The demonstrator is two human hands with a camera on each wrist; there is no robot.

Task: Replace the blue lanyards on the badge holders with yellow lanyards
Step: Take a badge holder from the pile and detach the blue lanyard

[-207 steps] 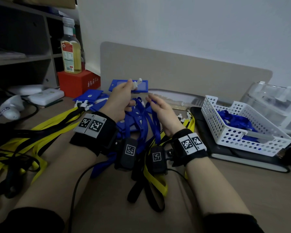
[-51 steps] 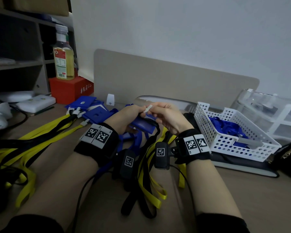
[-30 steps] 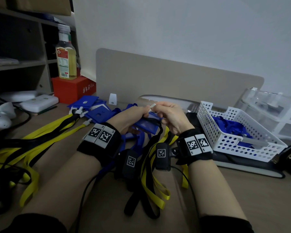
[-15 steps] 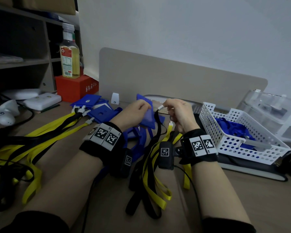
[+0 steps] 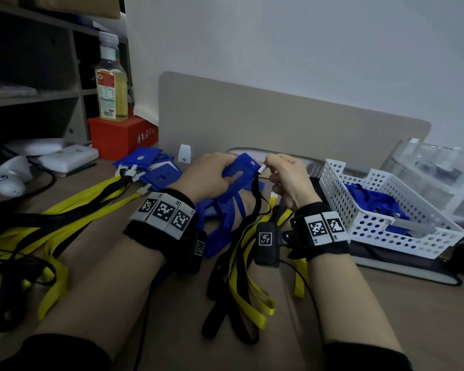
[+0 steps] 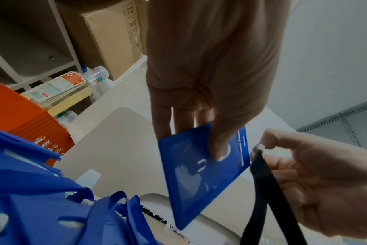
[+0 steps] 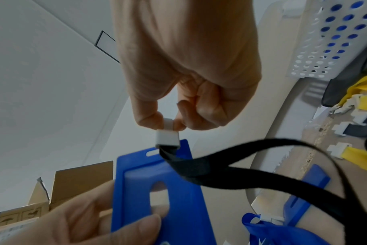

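Note:
My left hand [image 5: 227, 171] grips a blue badge holder [image 5: 241, 170] above the desk, thumb on its face [image 6: 218, 142] and fingers behind it. No lanyard is attached to it. My right hand [image 5: 269, 168] pinches the white clip [image 7: 168, 135] of a yellow-and-black lanyard [image 5: 241, 250], whose strap hangs down to the desk. The clip sits just beside the holder's slot [image 7: 151, 153] at its top edge, close to it; whether they touch is unclear.
A white basket [image 5: 332, 188] at the right holds blue lanyards. More blue holders [image 5: 150, 170] and a heap of yellow lanyards [image 5: 51, 223] lie at the left. A blue pile [image 5: 220, 218] lies under my hands. A bottle [image 5: 110, 84] stands on a red box [image 5: 118, 135].
The blue lanyard seen earlier is off the holder. My right hand has taken a yellow lanyard's clip. In the last half second the holder turned its slotted edge toward that clip.

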